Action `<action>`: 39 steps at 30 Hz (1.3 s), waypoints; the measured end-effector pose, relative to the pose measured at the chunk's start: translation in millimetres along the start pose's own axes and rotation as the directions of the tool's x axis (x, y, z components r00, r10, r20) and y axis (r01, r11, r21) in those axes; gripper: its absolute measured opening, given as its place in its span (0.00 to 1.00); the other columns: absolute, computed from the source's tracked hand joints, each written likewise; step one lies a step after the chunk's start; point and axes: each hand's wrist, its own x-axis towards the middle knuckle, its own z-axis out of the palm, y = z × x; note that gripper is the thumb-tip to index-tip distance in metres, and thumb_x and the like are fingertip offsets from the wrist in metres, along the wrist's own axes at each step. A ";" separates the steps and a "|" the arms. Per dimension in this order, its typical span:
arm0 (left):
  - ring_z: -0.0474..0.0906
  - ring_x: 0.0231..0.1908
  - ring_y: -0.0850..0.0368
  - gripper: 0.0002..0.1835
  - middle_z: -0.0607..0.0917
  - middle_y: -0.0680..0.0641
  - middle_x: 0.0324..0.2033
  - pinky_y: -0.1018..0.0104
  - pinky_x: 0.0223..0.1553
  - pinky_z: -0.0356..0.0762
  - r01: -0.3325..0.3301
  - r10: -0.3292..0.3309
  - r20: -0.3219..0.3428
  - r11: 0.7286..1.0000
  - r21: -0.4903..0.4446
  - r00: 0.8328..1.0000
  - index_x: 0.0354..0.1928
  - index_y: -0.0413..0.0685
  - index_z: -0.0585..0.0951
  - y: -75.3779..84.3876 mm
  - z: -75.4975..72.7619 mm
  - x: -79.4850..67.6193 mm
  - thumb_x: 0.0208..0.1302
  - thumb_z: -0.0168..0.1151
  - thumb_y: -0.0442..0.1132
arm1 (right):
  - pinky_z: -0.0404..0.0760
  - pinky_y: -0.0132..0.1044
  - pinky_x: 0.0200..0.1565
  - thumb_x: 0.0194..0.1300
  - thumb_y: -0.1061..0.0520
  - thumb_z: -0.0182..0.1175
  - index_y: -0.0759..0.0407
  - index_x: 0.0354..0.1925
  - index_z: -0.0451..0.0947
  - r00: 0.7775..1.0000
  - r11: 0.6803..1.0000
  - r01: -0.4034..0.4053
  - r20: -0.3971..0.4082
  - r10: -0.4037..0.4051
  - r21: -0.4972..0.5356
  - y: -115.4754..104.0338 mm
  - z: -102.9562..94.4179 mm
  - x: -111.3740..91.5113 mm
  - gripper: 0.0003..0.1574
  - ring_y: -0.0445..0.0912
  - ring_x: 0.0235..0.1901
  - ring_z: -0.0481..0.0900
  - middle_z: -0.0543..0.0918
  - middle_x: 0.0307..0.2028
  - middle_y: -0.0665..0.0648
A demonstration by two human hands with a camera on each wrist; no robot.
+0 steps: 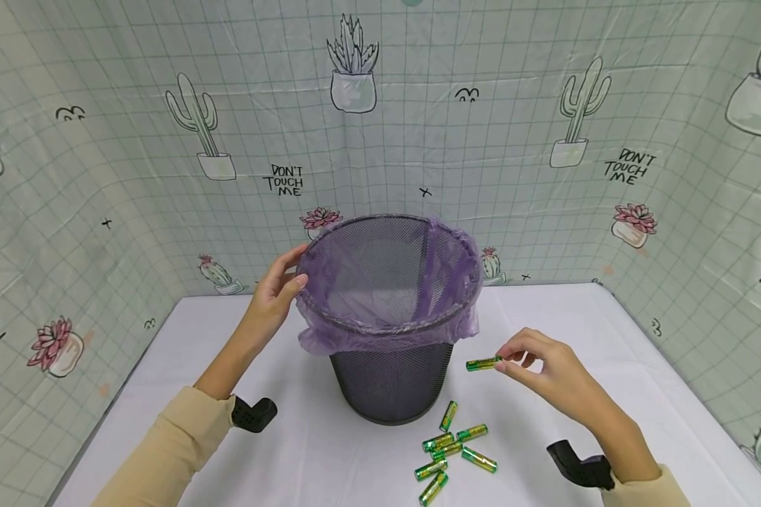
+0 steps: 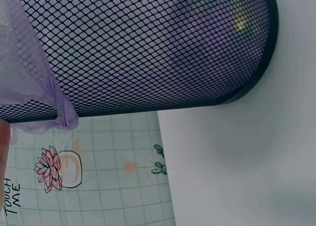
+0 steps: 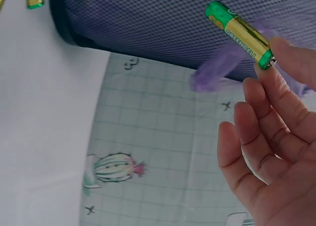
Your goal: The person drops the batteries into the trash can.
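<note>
A black mesh wastebasket (image 1: pixel 390 387) stands upright, lined with a purple plastic bag (image 1: pixel 444 324) folded over its rim. My left hand (image 1: pixel 273 292) holds the basket at the left side of the rim, over the bag; some fingertips are hidden, and the left wrist view catches just a finger (image 2: pixel 4 157) at its edge. To the right of the basket, my right hand (image 1: pixel 552 370) pinches one end of a green-and-gold battery (image 1: pixel 482 364) between thumb and index finger, above the table. The other fingers are loosely bent in the right wrist view.
Several matching batteries (image 1: pixel 447 448) lie loose on the white table (image 1: pixel 279 451), in front of the basket and slightly right. Behind and at both sides hangs a gridded cloth (image 1: pixel 393 151) printed with cacti. Black wrist cameras (image 1: pixel 254 414) sit at both sleeves.
</note>
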 end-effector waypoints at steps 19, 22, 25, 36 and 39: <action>0.64 0.58 0.46 0.28 0.59 0.40 0.66 0.75 0.52 0.63 -0.003 0.003 0.006 1.000 -0.017 1.000 0.70 0.45 0.55 -0.1 -0.2 -0.3 0.70 0.43 0.35 | 0.69 0.23 0.37 0.50 0.69 0.66 0.51 0.36 0.80 0.970 0.979 0.196 -0.136 -0.202 -0.057 -46.5 -47.5 36.1 0.16 0.31 0.35 0.71 0.79 0.36 0.43; 0.64 0.58 0.46 0.28 0.59 0.40 0.66 0.75 0.52 0.63 0.000 0.000 0.007 1.000 -0.019 1.000 0.70 0.45 0.55 -0.2 -0.1 -0.5 0.70 0.43 0.36 | 0.69 0.23 0.36 0.50 0.70 0.65 0.52 0.36 0.80 0.962 0.974 0.214 -0.159 -0.222 -0.068 -53.8 -51.1 41.6 0.16 0.30 0.36 0.71 0.79 0.36 0.44; 0.64 0.59 0.45 0.28 0.59 0.40 0.66 0.71 0.53 0.63 0.004 -0.004 0.007 1.000 -0.015 1.000 0.70 0.45 0.55 0.5 -0.3 -1.0 0.70 0.43 0.36 | 0.68 0.23 0.34 0.51 0.69 0.65 0.52 0.36 0.80 0.958 0.974 0.212 -0.180 -0.224 -0.083 -61.3 -52.6 47.3 0.15 0.30 0.36 0.71 0.79 0.37 0.44; 0.64 0.59 0.45 0.28 0.59 0.40 0.66 0.65 0.55 0.62 0.007 -0.007 0.005 1.000 -0.005 1.000 0.70 0.46 0.55 0.6 -0.4 -0.7 0.70 0.43 0.36 | 0.69 0.23 0.40 0.50 0.69 0.66 0.56 0.35 0.81 0.941 0.966 0.254 -0.219 -0.256 -0.037 -84.0 -46.0 71.5 0.13 0.37 0.36 0.72 0.80 0.35 0.47; 0.64 0.59 0.45 0.28 0.59 0.40 0.66 0.60 0.56 0.61 0.009 -0.009 0.004 1.000 -0.006 1.000 0.71 0.46 0.55 0.7 -0.3 -0.6 0.70 0.43 0.36 | 0.69 0.24 0.39 0.51 0.68 0.66 0.56 0.35 0.82 0.943 0.969 0.243 -0.227 -0.244 -0.031 -87.9 -42.3 76.8 0.12 0.39 0.35 0.72 0.79 0.34 0.47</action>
